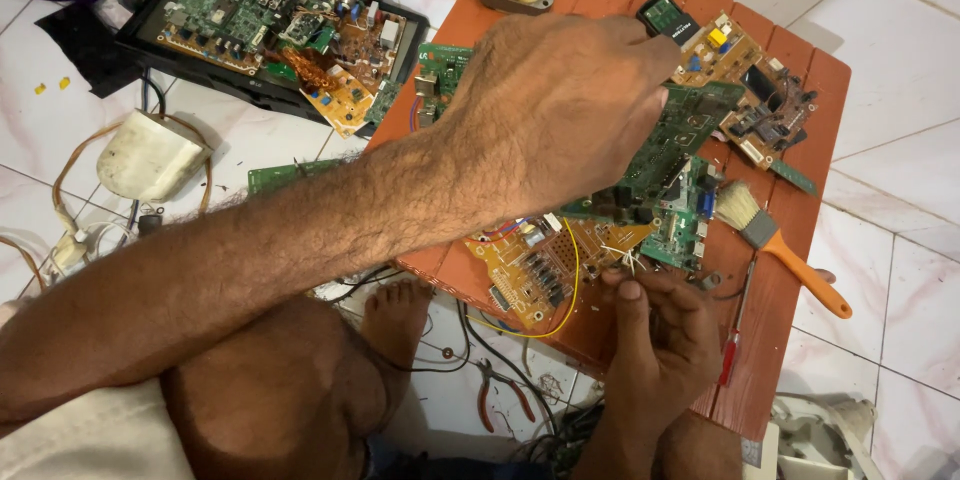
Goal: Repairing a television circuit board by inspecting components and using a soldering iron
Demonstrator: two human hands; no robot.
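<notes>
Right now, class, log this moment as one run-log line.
left hand: reaching over green circuit board | right hand: pinching white wires at orange circuit board | paintbrush: lying on red table

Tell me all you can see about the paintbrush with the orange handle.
The paintbrush lies flat on the red-brown wooden table, near its right side. It has pale bristles, a grey metal band and a smooth orange handle that looks like plastic. The bristles point toward the green circuit board; the handle runs to the table's edge. Neither hand touches it.
</notes>
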